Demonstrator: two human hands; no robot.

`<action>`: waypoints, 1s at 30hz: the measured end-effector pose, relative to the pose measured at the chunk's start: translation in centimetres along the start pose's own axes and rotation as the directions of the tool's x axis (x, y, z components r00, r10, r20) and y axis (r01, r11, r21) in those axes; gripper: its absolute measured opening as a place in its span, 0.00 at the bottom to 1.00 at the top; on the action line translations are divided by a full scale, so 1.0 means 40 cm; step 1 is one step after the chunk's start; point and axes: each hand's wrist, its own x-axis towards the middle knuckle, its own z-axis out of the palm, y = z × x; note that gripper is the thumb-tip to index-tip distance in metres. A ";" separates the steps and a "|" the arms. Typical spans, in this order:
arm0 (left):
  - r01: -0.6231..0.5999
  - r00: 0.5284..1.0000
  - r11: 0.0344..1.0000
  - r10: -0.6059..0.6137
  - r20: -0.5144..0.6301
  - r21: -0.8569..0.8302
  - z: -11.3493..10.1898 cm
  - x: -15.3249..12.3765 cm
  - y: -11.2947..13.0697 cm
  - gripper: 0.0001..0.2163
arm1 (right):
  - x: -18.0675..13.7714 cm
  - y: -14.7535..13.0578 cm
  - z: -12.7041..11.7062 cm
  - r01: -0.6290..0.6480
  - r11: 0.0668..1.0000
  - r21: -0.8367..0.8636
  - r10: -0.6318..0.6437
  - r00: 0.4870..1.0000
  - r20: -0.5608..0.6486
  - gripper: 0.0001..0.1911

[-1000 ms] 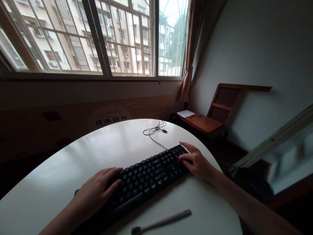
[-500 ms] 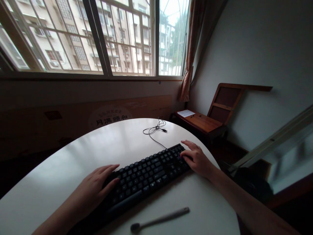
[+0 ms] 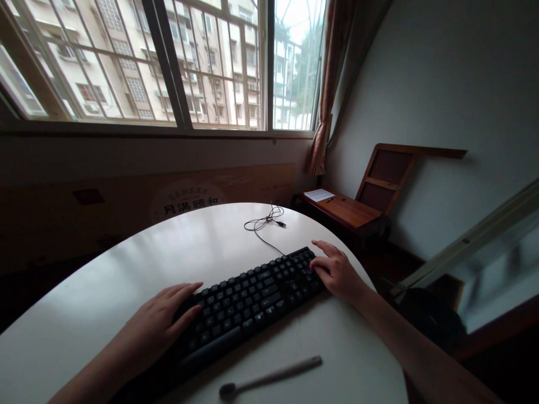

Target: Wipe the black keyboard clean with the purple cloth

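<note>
A black computer keyboard (image 3: 248, 303) lies slantwise on a white round table (image 3: 343, 348), its left end nearer to me. My left hand (image 3: 162, 317) grips that end, with the fingers along the far edge and the thumb over the near keys. Around the right end is my right hand (image 3: 337, 272), its thumb side against the keys and a finger stretched past the far corner. In front of the keyboard rests a grey long-handled brush (image 3: 273, 377) with a dark head, touched by neither hand. The undersides of both grips are hidden.
A thin black cable (image 3: 263, 224) runs from the keyboard's back and lies looped with its USB plug (image 3: 281, 224) on the table. Beyond the table's right edge stands a wooden chair (image 3: 357, 210) with a paper sheet (image 3: 319, 194) on it. Barred windows (image 3: 223, 70) are ahead.
The whole view has shifted very slightly to the left. Both hands keep their places on the keyboard, and the brush stays where it was.
</note>
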 end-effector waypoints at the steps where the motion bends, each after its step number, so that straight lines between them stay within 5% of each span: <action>1: 0.000 1.000 1.000 0.000 -0.004 -0.001 -0.001 0.001 0.001 0.27 | 0.000 0.000 0.001 -0.004 1.000 -0.001 0.004 1.000 -0.008 0.10; 25: 0.023 1.000 0.999 -0.023 0.011 -0.028 -0.008 0.001 0.018 0.27 | 0.003 0.005 0.005 0.034 0.994 0.101 -0.036 0.999 0.020 0.11; 30: 0.019 1.000 0.999 -0.018 0.003 -0.036 -0.005 0.001 0.012 0.27 | 0.008 0.032 -0.018 -0.051 0.987 0.153 0.082 0.976 -0.204 0.10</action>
